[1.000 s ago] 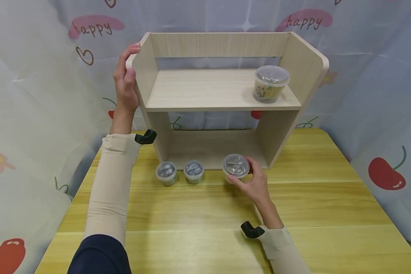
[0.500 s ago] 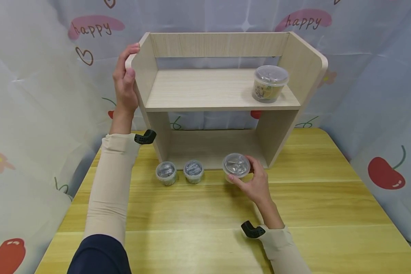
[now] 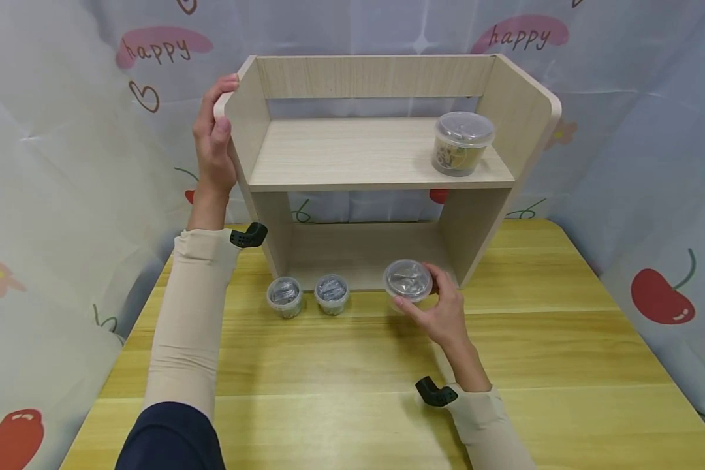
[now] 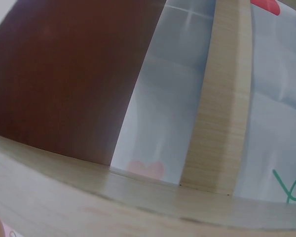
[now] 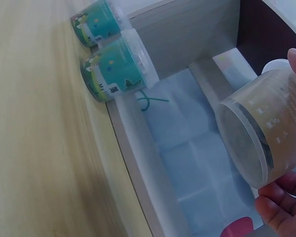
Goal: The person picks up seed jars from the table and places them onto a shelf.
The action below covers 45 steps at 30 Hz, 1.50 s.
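Observation:
My left hand grips the upper edge of the left side panel of a two-tier wooden shelf. With thumb and fingers around its side, my right hand holds a clear plastic cup with a transparent lid. The right wrist view shows this cup tilted, its base off the table and a tan printed label on its wall. It hangs in front of the lower compartment, toward the right. A larger lidded tub with yellowish contents or label stands on the upper tier, at the right.
Two lidded cups, the left one and the right one, stand on the wooden table at the shelf's front left. Teal labels show on them in the right wrist view. A printed curtain hangs behind and beside the table.
My right hand has shifted slightly right and up with the held cup. The left hand keeps its grip on the shelf panel, and the other cups have not moved.

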Each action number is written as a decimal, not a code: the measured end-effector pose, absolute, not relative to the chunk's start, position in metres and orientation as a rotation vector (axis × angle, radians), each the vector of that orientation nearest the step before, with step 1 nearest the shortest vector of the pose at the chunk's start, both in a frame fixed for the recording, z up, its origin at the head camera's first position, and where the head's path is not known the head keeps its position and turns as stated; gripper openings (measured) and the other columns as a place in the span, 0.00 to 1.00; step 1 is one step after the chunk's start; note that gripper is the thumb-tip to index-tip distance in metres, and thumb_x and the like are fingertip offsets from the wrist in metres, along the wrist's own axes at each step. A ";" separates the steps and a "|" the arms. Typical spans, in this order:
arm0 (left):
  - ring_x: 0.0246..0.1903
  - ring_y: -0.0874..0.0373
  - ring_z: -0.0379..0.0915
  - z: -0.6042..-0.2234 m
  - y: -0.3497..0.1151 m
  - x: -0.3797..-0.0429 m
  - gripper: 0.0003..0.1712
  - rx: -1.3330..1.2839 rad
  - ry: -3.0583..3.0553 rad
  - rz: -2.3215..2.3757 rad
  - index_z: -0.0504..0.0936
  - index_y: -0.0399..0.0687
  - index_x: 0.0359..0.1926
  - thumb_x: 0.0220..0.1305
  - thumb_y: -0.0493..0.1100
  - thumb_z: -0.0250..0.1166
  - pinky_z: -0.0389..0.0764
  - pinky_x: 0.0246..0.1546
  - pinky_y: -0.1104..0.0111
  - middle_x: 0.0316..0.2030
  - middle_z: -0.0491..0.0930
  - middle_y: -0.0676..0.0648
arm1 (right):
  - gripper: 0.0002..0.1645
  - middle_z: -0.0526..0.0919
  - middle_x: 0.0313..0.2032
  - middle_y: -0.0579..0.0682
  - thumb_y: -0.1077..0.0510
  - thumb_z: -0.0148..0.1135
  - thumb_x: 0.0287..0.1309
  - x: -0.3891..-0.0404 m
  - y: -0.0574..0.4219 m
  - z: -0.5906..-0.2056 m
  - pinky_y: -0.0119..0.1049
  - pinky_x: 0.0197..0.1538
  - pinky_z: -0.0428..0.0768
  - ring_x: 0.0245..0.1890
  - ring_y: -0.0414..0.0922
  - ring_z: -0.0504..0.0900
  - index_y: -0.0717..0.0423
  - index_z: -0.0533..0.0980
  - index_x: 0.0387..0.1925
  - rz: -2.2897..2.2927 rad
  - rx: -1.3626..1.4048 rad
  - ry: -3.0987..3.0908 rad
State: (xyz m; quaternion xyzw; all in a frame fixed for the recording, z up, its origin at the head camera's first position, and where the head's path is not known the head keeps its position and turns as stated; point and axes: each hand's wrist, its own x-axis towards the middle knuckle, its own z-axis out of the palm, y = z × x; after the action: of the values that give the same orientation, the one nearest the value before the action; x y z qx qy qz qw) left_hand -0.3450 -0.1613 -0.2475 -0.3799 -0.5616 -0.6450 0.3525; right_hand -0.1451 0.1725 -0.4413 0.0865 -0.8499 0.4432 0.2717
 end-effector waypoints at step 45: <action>0.56 0.47 0.66 -0.242 -0.156 -0.332 0.47 -0.985 -1.421 -1.683 0.74 0.30 0.54 0.51 0.70 0.60 0.65 0.55 0.64 0.57 0.73 0.39 | 0.47 0.78 0.46 0.60 0.49 0.77 0.37 -0.140 0.178 -0.404 0.28 0.42 0.70 0.42 0.46 0.75 0.67 0.71 0.59 1.181 0.286 -2.163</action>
State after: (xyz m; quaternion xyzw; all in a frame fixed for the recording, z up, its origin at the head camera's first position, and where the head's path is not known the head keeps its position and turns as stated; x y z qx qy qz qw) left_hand -0.3321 -0.1559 -0.2418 -0.3816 -0.5501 -0.6517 0.3564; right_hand -0.1404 0.1777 -0.4036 0.1089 -0.8248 0.4502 0.3243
